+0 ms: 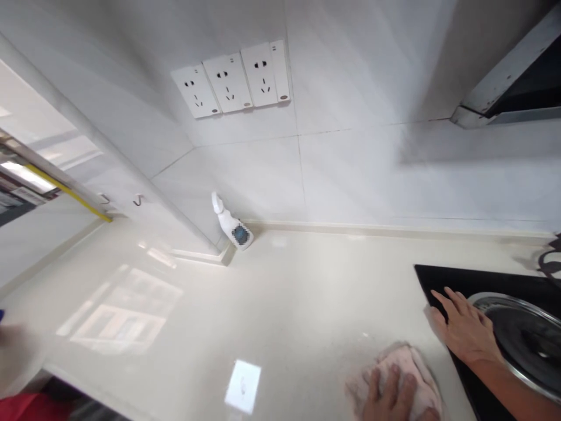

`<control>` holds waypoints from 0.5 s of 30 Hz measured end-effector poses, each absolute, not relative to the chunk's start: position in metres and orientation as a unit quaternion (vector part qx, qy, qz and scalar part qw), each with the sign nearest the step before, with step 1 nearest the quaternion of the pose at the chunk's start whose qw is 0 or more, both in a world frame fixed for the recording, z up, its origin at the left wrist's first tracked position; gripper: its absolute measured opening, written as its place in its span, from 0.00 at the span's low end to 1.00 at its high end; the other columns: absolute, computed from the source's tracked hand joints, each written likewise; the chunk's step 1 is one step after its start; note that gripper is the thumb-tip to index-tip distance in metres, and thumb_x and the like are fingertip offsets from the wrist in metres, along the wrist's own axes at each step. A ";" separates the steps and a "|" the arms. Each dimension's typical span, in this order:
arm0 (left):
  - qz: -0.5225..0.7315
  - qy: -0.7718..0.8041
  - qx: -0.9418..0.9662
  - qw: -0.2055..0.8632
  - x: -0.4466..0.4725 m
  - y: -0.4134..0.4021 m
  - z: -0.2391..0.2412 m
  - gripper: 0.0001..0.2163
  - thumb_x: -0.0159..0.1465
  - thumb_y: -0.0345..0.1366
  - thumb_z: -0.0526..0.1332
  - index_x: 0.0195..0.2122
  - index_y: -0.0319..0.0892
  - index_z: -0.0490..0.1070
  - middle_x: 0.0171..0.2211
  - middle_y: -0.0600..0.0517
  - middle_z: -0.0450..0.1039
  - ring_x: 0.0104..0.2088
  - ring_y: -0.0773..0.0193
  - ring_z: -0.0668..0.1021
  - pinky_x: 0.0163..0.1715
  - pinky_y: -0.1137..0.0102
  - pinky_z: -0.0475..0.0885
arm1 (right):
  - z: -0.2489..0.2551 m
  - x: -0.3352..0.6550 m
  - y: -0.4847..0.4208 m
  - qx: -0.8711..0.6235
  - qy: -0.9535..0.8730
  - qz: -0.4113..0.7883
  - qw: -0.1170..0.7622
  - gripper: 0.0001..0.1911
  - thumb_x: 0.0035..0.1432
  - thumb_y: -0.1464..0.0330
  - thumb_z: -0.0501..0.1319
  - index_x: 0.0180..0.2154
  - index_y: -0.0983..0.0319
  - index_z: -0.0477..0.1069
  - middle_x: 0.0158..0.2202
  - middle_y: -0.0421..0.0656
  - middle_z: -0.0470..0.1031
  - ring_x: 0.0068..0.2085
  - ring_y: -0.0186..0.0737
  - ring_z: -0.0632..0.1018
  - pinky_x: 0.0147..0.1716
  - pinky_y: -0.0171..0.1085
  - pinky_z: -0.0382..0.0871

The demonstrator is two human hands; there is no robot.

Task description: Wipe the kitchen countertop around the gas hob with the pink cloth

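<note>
1. The left hand [389, 393] lies palm down on a bunched pink cloth [401, 380], fingers spread over it and not gripping. The right hand [465, 328] lies open and flat across the edge of a black glass hob [438, 280], its fingertips on the glass. The hands are well apart, and neither is clamped on anything.
2. The cloth sits on the pale stone tabletop [289, 280], just left of the hob and near the bottom of the view. It forms a soft mound with no clear long axis.
3. The frame's bottom edge cuts off the cloth and the left hand. The lower part of the hob is also cut off, as is a round steel rim [521, 339] on it, just beside the right fingers.
4. A wide open stretch of tabletop runs left of the cloth, with window light reflected on it. The tabletop's front edge [87, 393] crosses the lower left corner.
5. At the back, a white spray bottle [232, 225] stands in the corner, tilted in the view, its nozzle pointing up and left. Its label is blurred out.
6. A white socket panel [232, 79] is fixed to the tiled wall above.
7. A pale blurred shape [17, 354] at the left edge is cut off and hard to make out.
</note>
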State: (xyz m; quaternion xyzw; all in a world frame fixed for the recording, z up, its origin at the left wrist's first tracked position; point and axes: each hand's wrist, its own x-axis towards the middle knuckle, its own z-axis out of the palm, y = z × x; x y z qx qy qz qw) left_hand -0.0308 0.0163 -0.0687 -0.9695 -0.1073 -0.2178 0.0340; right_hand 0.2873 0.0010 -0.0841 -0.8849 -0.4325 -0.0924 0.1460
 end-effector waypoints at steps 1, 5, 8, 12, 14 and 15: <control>-0.230 -0.130 -0.963 0.043 -0.047 0.024 -0.072 0.27 0.61 0.59 0.68 0.60 0.63 0.74 0.63 0.51 0.76 0.69 0.43 0.70 0.66 0.43 0.64 | -0.085 0.288 0.001 -0.884 -0.433 -0.093 0.152 0.38 0.69 0.49 0.36 0.62 0.61 0.70 0.70 0.53 0.65 0.71 0.58 0.64 0.66 0.61 0.58; -0.282 -0.274 -0.910 0.132 -0.136 0.050 -0.075 0.28 0.60 0.51 0.70 0.63 0.60 0.73 0.66 0.50 0.73 0.73 0.45 0.63 0.70 0.47 0.56 | -0.089 0.291 0.001 -0.886 -0.426 -0.077 0.165 0.40 0.67 0.46 0.37 0.62 0.61 0.72 0.69 0.54 0.67 0.70 0.60 0.64 0.67 0.63 0.57; -0.215 -0.362 -0.896 0.141 -0.211 0.068 -0.064 0.31 0.63 0.51 0.65 0.68 0.56 0.69 0.68 0.48 0.71 0.76 0.48 0.56 0.71 0.50 0.52 | -0.091 0.293 0.002 -0.890 -0.419 -0.063 0.169 0.42 0.66 0.46 0.36 0.62 0.61 0.72 0.70 0.54 0.66 0.70 0.61 0.65 0.67 0.64 0.56; -0.099 -0.607 -0.786 0.067 -0.270 0.104 -0.034 0.30 0.67 0.48 0.59 0.71 0.59 0.64 0.74 0.48 0.60 0.75 0.42 0.57 0.68 0.40 0.57 | -0.094 0.294 0.004 -0.891 -0.420 -0.047 0.169 0.43 0.65 0.45 0.36 0.63 0.61 0.72 0.70 0.54 0.65 0.71 0.60 0.63 0.68 0.62 0.56; -0.071 -0.704 -0.706 0.040 -0.274 0.128 -0.016 0.28 0.69 0.49 0.57 0.70 0.55 0.65 0.76 0.46 0.55 0.76 0.38 0.54 0.66 0.39 0.59 | -0.094 0.293 0.004 -0.892 -0.416 -0.044 0.169 0.44 0.64 0.43 0.36 0.62 0.60 0.72 0.70 0.53 0.65 0.72 0.59 0.62 0.68 0.61 0.55; -0.067 -0.737 -0.672 0.031 -0.270 0.140 -0.007 0.28 0.70 0.49 0.56 0.71 0.53 0.64 0.76 0.44 0.53 0.76 0.37 0.54 0.66 0.39 0.59 | -0.093 0.293 0.005 -0.893 -0.415 -0.044 0.168 0.44 0.64 0.42 0.37 0.63 0.60 0.72 0.70 0.53 0.65 0.72 0.59 0.62 0.69 0.61 0.54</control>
